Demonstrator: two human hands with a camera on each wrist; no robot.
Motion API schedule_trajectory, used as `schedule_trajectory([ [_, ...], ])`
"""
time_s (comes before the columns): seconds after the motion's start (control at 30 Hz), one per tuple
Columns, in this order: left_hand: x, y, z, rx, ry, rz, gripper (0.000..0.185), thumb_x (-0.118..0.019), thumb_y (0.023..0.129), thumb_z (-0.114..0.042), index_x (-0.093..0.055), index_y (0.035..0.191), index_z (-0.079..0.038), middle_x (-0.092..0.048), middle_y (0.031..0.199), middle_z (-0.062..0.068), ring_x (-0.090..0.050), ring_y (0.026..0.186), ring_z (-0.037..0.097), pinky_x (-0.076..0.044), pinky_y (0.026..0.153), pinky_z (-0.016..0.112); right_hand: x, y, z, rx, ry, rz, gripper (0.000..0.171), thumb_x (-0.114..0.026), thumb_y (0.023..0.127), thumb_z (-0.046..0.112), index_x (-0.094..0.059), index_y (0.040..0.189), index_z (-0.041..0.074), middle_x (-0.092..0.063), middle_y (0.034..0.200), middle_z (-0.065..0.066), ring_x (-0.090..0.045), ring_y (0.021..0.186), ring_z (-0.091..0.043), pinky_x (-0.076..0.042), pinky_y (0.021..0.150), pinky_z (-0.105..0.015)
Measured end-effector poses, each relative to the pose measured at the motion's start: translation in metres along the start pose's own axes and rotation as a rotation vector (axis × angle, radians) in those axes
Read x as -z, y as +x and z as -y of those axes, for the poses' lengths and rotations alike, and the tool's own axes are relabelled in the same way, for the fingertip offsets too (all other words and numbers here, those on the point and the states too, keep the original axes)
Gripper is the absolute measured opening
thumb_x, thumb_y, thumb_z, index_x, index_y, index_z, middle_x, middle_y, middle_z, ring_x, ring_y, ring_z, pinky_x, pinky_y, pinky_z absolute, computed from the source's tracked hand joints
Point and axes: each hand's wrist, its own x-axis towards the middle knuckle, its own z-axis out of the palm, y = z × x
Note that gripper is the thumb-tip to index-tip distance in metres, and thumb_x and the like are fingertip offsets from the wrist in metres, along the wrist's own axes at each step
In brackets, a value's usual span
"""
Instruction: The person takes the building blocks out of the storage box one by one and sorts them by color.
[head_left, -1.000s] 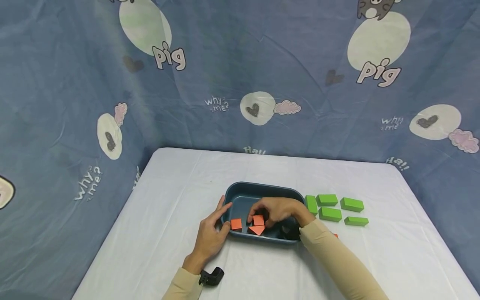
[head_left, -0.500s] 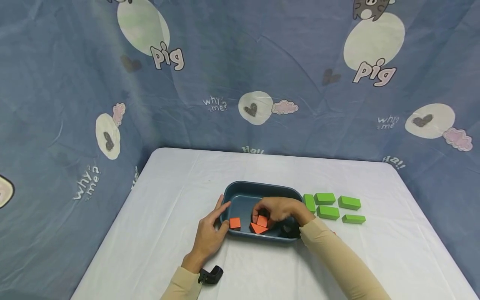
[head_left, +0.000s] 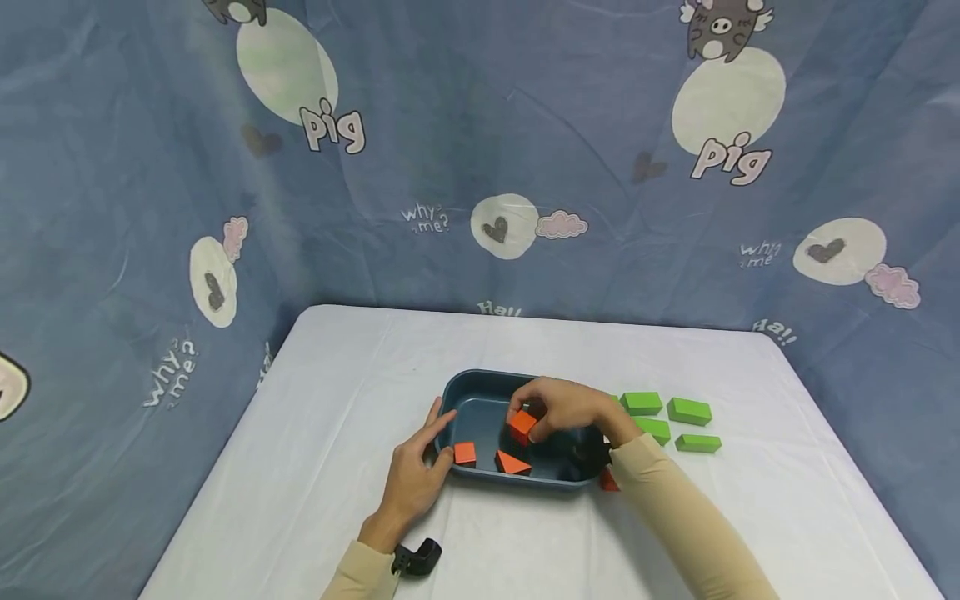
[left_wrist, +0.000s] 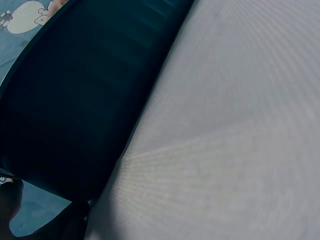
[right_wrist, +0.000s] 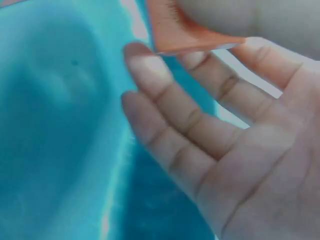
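Observation:
My right hand point(head_left: 566, 406) pinches an orange block point(head_left: 522, 427) between thumb and fingers over the dark blue tray point(head_left: 480, 408). In the right wrist view the orange block point(right_wrist: 195, 37) sits under the thumb, while the other fingers point(right_wrist: 165, 92) extend below it. Two orange pieces stay inside the tray: a squarish block point(head_left: 464, 453) at the near left corner and a triangular block point(head_left: 513, 462) by the near wall. At the tray's left end, my left hand point(head_left: 416, 479) touches the rim with thumb and fingers spread. The left wrist view shows the tray's dark outer wall point(left_wrist: 80, 100) up close.
Several green blocks point(head_left: 688, 410) lie on the white table point(head_left: 375, 367) right of the tray, one partly behind my right wrist. Another orange piece point(head_left: 610, 481) shows beside the tray's right end, partly covered by the sleeve point(head_left: 682, 508). A patterned blue cloth point(head_left: 420, 275) hangs behind.
My right hand has raised the orange block up and away from the triangular block. The triangular block has shifted slightly. My left hand remains at the tray's left end.

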Motion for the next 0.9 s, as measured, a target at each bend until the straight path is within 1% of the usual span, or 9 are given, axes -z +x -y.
schedule_trajectory([
  [0.13,0.000,0.000,-0.001,0.002,-0.006,0.000,0.056,-0.063,0.084,0.003,-0.063,0.139,-0.005,-0.044,0.156,0.009,-0.044,0.140,0.022,-0.029,0.111,0.014,0.010,-0.012,0.005,0.070,0.092,-0.061,0.034,-0.074,0.081,-0.009,-0.071,0.112,0.006,-0.069,0.102,-0.005,-0.067,0.091,-0.023,-0.059,0.083,-0.036],
  [0.33,-0.001,0.000,-0.001,0.004,-0.013,-0.005,0.057,-0.063,0.084,0.003,-0.063,0.140,-0.009,-0.045,0.155,0.011,-0.044,0.140,0.023,-0.029,0.111,0.014,0.017,-0.029,0.008,0.103,0.130,-0.132,0.035,-0.075,0.081,-0.008,-0.071,0.110,0.011,-0.069,0.103,-0.007,-0.067,0.091,-0.026,-0.058,0.084,-0.039],
  [0.53,-0.002,-0.001,0.001,0.003,-0.018,-0.003,0.058,-0.064,0.084,0.004,-0.063,0.140,-0.010,-0.045,0.155,0.011,-0.044,0.141,0.023,-0.029,0.112,0.014,0.022,-0.046,0.010,0.091,0.167,-0.174,0.034,-0.075,0.082,-0.008,-0.071,0.111,0.008,-0.068,0.106,-0.010,-0.066,0.094,-0.030,-0.058,0.084,-0.040],
  [0.73,-0.003,-0.001,0.000,-0.018,-0.021,-0.006,0.057,-0.063,0.084,0.004,-0.063,0.140,-0.007,-0.045,0.155,0.011,-0.045,0.140,0.025,-0.030,0.112,0.015,0.024,-0.064,0.007,0.064,0.205,-0.240,0.033,-0.075,0.082,-0.006,-0.071,0.113,0.007,-0.069,0.107,-0.012,-0.067,0.092,-0.032,-0.059,0.082,-0.040],
  [0.9,-0.003,0.000,-0.001,-0.034,-0.016,-0.015,0.057,-0.063,0.084,0.005,-0.063,0.140,-0.006,-0.045,0.155,0.011,-0.046,0.139,0.026,-0.031,0.111,0.014,0.026,-0.082,0.000,0.077,0.240,-0.296,0.033,-0.073,0.082,-0.007,-0.069,0.113,0.005,-0.068,0.109,-0.015,-0.068,0.093,-0.035,-0.059,0.084,-0.043],
])
